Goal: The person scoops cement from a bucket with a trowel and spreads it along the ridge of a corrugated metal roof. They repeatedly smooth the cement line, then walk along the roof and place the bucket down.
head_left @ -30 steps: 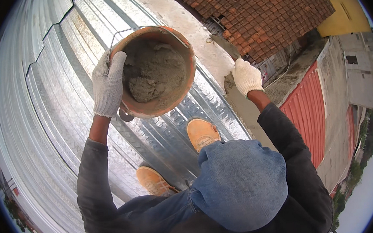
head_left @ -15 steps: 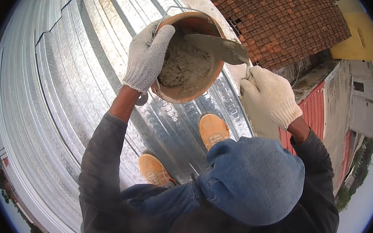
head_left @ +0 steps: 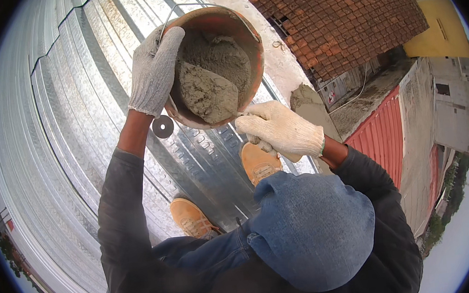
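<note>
We see trowel (head_left: 229, 96) in bucket (head_left: 253, 40), near lower-right rim; long axis slants, blade pointing up-left, mortar (head_left: 202, 89) heaped on it. Right hand (head_left: 281, 128) closed round trowel handle. Left hand (head_left: 154, 70) clamped on bucket's left rim, thumb uppermost.

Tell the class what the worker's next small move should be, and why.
Probably lift the trowel clear of the bucket, kept level, with the right grip. Grey mortar seems heaped on it, inside the bucket, while the left grip holds the bucket. A similar grey patch lies on the ledge alongside.
</note>
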Motion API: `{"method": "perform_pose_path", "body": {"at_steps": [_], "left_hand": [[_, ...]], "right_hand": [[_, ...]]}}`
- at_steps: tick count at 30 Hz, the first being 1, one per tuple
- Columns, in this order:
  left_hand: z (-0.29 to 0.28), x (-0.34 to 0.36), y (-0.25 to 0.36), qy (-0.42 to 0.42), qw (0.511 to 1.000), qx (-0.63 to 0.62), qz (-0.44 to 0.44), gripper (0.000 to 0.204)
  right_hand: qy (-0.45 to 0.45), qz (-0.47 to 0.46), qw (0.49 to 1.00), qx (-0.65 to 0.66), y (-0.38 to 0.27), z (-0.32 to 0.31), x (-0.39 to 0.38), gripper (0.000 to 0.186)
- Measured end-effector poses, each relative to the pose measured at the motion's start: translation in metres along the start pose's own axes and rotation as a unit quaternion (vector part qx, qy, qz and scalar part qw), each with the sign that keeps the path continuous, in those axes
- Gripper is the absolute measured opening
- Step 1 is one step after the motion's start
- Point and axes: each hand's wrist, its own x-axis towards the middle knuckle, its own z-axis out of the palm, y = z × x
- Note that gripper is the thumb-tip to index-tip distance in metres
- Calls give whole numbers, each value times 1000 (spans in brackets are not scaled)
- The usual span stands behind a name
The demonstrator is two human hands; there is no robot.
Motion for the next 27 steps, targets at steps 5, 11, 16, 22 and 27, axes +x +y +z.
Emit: {"method": "perform_pose_path", "body": {"at_steps": [5, 11, 16, 22, 27], "left_hand": [[-47, 29, -33, 12, 998, 24, -52, 52], [-54, 24, -44, 56, 995, -18, -79, 52], [-37, 23, -28, 34, 997, 5, -66, 52], [-19, 7, -17, 30, 999, 7, -25, 53], [12, -6, 4, -23, 996, 75, 37, 57]], "right_hand": [[113, 32, 992, 38, 14, -19, -55, 45], [393, 36, 895, -209, 88, -30, -79, 35], [452, 75, 820, -343, 143, -31, -51, 30], [525, -108, 803, -261, 125, -29, -57, 32], [333, -122, 839, -412, 56, -42, -73, 29]]}}
